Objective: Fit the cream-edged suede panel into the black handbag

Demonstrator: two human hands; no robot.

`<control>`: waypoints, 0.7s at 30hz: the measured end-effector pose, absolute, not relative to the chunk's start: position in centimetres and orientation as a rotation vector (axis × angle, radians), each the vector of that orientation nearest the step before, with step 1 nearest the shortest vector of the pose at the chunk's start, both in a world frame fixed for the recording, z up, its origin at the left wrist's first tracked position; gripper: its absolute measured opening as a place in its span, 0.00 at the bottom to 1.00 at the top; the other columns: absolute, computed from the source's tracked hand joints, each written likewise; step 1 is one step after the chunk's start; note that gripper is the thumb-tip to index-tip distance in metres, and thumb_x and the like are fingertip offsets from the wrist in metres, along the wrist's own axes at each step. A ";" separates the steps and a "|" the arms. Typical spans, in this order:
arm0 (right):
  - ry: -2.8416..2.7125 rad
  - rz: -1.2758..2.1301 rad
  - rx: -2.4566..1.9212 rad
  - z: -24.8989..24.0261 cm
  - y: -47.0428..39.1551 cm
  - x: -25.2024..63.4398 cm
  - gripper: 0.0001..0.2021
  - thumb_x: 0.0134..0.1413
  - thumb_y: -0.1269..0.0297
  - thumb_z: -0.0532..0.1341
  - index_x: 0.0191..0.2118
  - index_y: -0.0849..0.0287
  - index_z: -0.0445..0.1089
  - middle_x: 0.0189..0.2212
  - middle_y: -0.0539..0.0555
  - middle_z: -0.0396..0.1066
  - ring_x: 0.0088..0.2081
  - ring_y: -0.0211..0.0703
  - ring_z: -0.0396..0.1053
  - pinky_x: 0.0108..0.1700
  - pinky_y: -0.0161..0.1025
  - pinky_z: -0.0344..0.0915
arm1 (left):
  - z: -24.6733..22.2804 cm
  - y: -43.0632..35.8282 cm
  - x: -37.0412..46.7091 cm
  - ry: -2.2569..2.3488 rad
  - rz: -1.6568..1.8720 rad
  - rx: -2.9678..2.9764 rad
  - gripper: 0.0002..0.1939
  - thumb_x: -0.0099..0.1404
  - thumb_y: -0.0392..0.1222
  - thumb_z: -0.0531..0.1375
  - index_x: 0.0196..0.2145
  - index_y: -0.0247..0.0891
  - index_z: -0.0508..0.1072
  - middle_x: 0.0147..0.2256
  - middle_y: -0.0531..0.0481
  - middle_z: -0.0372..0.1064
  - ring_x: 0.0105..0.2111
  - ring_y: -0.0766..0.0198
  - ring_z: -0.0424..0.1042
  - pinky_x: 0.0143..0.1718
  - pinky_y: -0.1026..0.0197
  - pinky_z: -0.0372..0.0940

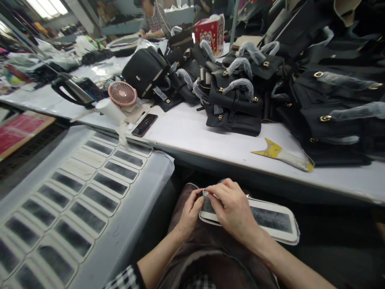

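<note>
Crowded workshop, bag-laden table, two hands pinching at the end of a long panel

Background clutter and a white-topped table [192, 132] frame two bare hands working low, over the person's dark-clothed lap [207, 251]. The right hand [233, 204] has thumb and forefinger nearly together on a small pale piece [205, 193]. The left hand [190, 210] meets it there, thumb and forefinger closed at the piece's dark edge; exactly what lies between those fingertips is hidden. Beneath the right hand, long panels [272, 218] with white borders and a dark centre lie stacked, extending out to the right.

To the left, a grey-covered surface [120, 241] carries rows of similar panels [88, 216], laid flat. On the table beyond are a phone [144, 125], a white roll [110, 110], a pink fan [122, 94] and a metal kettle [73, 89]. Black bags [236, 98] with wrapped handles pile up behind, near a red box [209, 35]; a yellow-and-white piece [282, 154] lies nearer. Farther back, another person [154, 22] sits at a surface.
</note>
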State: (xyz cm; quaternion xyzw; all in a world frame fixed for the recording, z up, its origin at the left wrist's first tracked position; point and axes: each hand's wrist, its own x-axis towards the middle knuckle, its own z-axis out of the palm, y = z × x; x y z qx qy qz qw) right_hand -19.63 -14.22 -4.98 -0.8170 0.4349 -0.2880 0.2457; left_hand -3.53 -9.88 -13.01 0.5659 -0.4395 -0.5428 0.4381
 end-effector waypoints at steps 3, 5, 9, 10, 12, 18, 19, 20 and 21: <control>1.110 -0.388 -2.379 -3.9 -17.5 -17.9 0.10 0.64 0.65 0.58 0.36 0.57 0.77 0.38 0.53 0.75 0.43 0.48 0.63 0.45 0.46 0.57 | -12.8 -9.7 -3.6 -1.094 -1.329 1.419 0.16 0.71 0.50 0.53 0.49 0.38 0.69 0.47 0.49 0.69 0.49 0.62 0.66 0.53 0.61 0.60; 1.002 -0.058 -2.419 -3.5 -19.6 -16.3 0.11 0.62 0.62 0.60 0.33 0.57 0.78 0.37 0.54 0.76 0.45 0.50 0.64 0.46 0.46 0.56 | -12.9 -9.5 -3.4 -1.079 -1.343 1.412 0.16 0.70 0.51 0.53 0.46 0.37 0.70 0.44 0.49 0.69 0.49 0.61 0.66 0.53 0.60 0.59; 0.853 0.319 -2.326 -3.1 -22.1 -13.6 0.06 0.51 0.63 0.65 0.28 0.56 0.79 0.25 0.51 0.75 0.32 0.44 0.70 0.36 0.41 0.58 | -13.2 -9.1 -2.9 -0.981 -1.381 1.381 0.17 0.68 0.53 0.56 0.46 0.36 0.70 0.42 0.49 0.68 0.52 0.57 0.64 0.54 0.59 0.58; 0.850 0.364 -2.296 -3.1 -22.3 -13.2 0.04 0.48 0.64 0.66 0.28 0.56 0.79 0.24 0.51 0.75 0.29 0.43 0.70 0.32 0.39 0.57 | -13.3 -9.0 -2.8 -0.928 -1.413 1.362 0.18 0.68 0.52 0.57 0.48 0.36 0.70 0.44 0.48 0.69 0.53 0.56 0.64 0.55 0.58 0.58; 0.841 0.416 -2.244 -3.1 -22.4 -12.8 0.05 0.45 0.66 0.65 0.29 0.56 0.80 0.23 0.50 0.75 0.28 0.42 0.70 0.27 0.36 0.56 | -13.1 -8.8 -2.6 -0.795 -1.531 1.283 0.21 0.66 0.50 0.60 0.52 0.37 0.70 0.48 0.47 0.69 0.55 0.54 0.64 0.56 0.57 0.58; 0.752 0.364 -2.171 -4.0 -22.5 -13.4 0.08 0.47 0.66 0.64 0.34 0.56 0.81 0.27 0.50 0.77 0.30 0.39 0.72 0.28 0.31 0.59 | -12.4 -8.2 -1.9 -0.457 -1.846 0.963 0.27 0.67 0.44 0.59 0.61 0.37 0.63 0.51 0.41 0.71 0.49 0.54 0.72 0.51 0.56 0.62; 0.748 0.357 -2.163 -4.1 -22.5 -13.5 0.09 0.48 0.66 0.64 0.35 0.56 0.82 0.27 0.49 0.78 0.30 0.39 0.73 0.28 0.31 0.60 | -12.3 -8.1 -1.8 -0.454 -1.853 0.969 0.28 0.67 0.43 0.59 0.62 0.37 0.62 0.51 0.41 0.71 0.48 0.55 0.73 0.50 0.57 0.63; 0.744 0.357 -2.157 -4.1 -22.6 -13.6 0.09 0.47 0.66 0.64 0.35 0.56 0.82 0.27 0.49 0.78 0.30 0.39 0.72 0.27 0.31 0.59 | -12.3 -8.2 -1.7 -0.471 -1.850 0.987 0.28 0.66 0.43 0.59 0.62 0.38 0.62 0.52 0.42 0.70 0.49 0.55 0.72 0.51 0.57 0.62; 0.740 0.358 -2.154 -4.1 -22.7 -13.6 0.09 0.47 0.66 0.64 0.35 0.56 0.82 0.26 0.49 0.78 0.29 0.39 0.72 0.27 0.32 0.59 | -12.2 -8.3 -1.6 -0.506 -1.835 1.011 0.27 0.66 0.43 0.60 0.62 0.38 0.63 0.54 0.43 0.70 0.52 0.55 0.70 0.54 0.57 0.61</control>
